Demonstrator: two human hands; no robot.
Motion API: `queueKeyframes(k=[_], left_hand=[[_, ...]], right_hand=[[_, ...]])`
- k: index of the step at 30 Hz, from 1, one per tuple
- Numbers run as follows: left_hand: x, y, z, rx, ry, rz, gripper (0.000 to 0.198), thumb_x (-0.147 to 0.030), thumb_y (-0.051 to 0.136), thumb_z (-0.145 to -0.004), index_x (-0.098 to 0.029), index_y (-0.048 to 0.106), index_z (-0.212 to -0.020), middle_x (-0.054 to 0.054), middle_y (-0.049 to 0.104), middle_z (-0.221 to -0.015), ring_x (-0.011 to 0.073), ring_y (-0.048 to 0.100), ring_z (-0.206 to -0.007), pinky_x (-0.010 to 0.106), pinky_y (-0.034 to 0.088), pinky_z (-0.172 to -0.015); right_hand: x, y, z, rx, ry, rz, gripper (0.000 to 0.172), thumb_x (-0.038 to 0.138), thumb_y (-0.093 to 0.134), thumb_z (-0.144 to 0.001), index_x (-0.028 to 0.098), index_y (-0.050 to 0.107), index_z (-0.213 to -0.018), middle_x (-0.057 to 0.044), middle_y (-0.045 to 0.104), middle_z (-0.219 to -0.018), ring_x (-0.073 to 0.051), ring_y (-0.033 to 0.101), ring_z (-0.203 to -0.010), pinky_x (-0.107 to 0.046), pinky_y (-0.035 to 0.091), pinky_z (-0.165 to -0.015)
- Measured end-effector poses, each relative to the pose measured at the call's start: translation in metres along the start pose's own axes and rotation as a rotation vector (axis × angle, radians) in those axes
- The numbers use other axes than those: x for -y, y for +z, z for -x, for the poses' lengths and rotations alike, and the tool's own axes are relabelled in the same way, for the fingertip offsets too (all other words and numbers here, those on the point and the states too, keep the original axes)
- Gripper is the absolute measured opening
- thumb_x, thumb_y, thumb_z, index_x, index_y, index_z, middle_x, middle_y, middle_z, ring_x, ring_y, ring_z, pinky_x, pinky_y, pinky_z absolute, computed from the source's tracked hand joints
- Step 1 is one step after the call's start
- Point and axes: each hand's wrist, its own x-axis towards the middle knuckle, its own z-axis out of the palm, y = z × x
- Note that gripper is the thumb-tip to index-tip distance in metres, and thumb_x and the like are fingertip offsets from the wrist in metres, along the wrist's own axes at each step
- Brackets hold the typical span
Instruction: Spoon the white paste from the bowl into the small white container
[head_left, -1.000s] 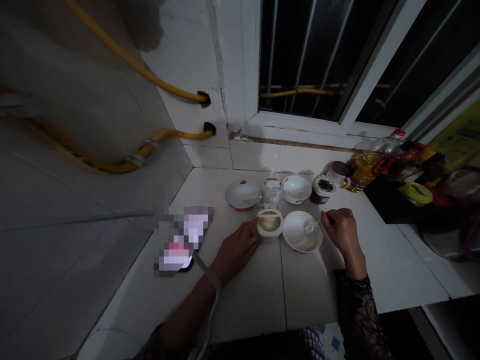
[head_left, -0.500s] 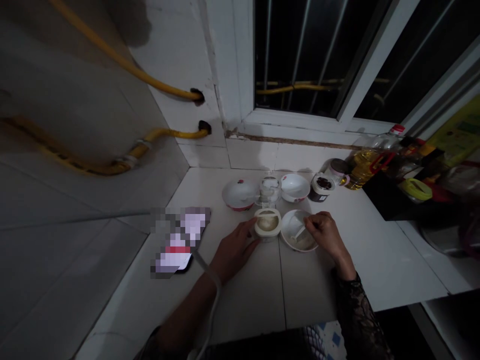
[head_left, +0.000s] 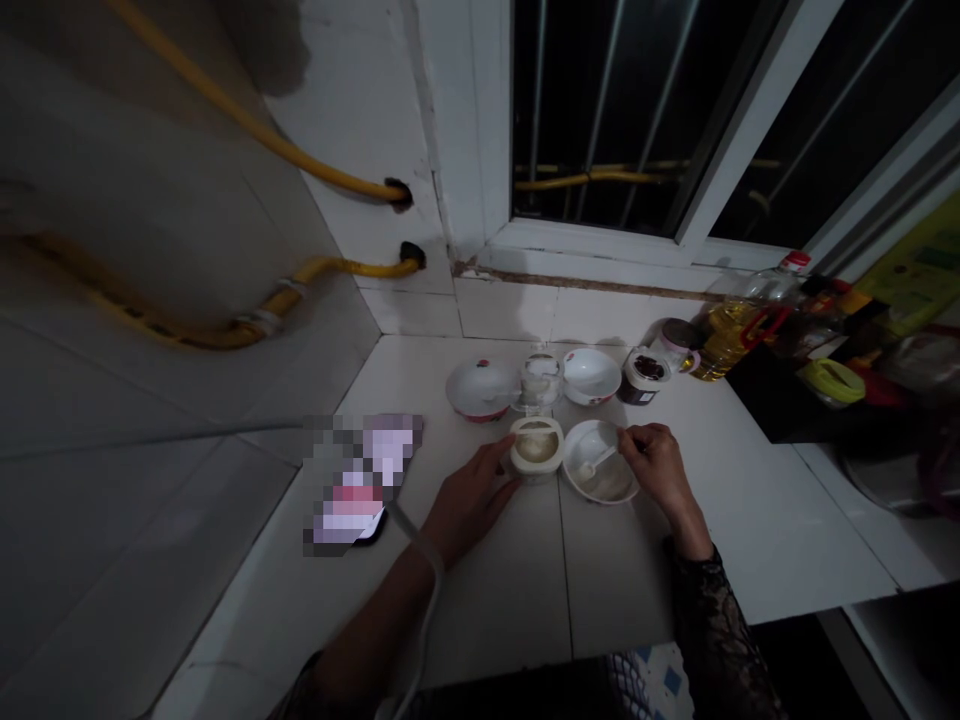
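In the head view, my right hand (head_left: 661,472) pinches the handle of a small white spoon (head_left: 599,463). The spoon's scoop is low inside a white bowl (head_left: 571,470) that has some pale powder or grains at its bottom. Just left of that bowl stands a small jar with a cream-coloured rim (head_left: 538,466) and pale contents. My left hand (head_left: 471,497) holds the jar at its left side, thumb and fingers against it. Behind the jar is a clear lidded container (head_left: 540,378).
Two more white bowls, one left (head_left: 480,385) and one right (head_left: 592,376), stand at the back. A dark-filled jar (head_left: 643,376), an oil bottle (head_left: 724,335) and other bottles are to the right. A phone (head_left: 390,455) with a cable (head_left: 429,560) lies left.
My right hand has shifted slightly to the right with the spoon, whose scoop now lies a little higher in the bowl. My left hand stays at the jar.
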Motion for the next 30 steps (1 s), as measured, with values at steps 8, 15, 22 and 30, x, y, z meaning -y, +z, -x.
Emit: queueKeyframes(k=[8,15,22,30], left_hand=[[0.0,0.0,0.0,-0.009,0.022,-0.015,0.044,-0.031,0.047,-0.095,-0.024,0.035,-0.137,0.005,0.061,-0.108,0.017,0.067,-0.083,0.031,0.057,-0.072],[-0.001,0.0,0.0,-0.019,0.045,-0.019,0.043,-0.029,0.046,-0.095,-0.024,0.033,-0.136,0.006,0.061,-0.11,0.0168,0.067,-0.083,0.031,0.057,-0.072],[0.001,0.001,0.0,0.004,0.024,-0.022,0.046,-0.031,0.047,-0.095,-0.025,0.033,-0.138,0.006,0.061,-0.109,0.0173,0.067,-0.084,0.032,0.057,-0.073],[0.001,0.001,0.0,-0.009,0.025,-0.025,0.047,-0.029,0.048,-0.095,-0.025,0.033,-0.139,0.005,0.061,-0.109,0.0173,0.067,-0.084,0.031,0.057,-0.073]], right_hand=[[0.0,-0.004,-0.001,0.004,0.303,-0.222,0.047,0.052,0.048,-0.081,0.019,0.05,-0.048,0.004,0.036,-0.044,-0.009,0.033,-0.044,-0.024,0.026,-0.046],[-0.002,-0.006,-0.005,-0.106,0.475,-0.452,0.048,0.059,0.057,-0.068,0.018,0.051,-0.045,0.004,0.038,-0.042,-0.009,0.032,-0.044,-0.024,0.027,-0.044],[0.026,0.005,-0.007,-0.356,0.315,-0.374,0.044,0.052,0.053,-0.082,0.019,0.055,-0.053,0.001,0.05,-0.05,-0.013,0.044,-0.052,-0.026,0.036,-0.053],[0.067,0.018,0.001,-0.364,-0.568,0.19,0.021,0.019,0.054,-0.092,0.022,0.059,-0.071,0.004,0.062,-0.06,-0.011,0.051,-0.056,-0.035,0.038,-0.089]])
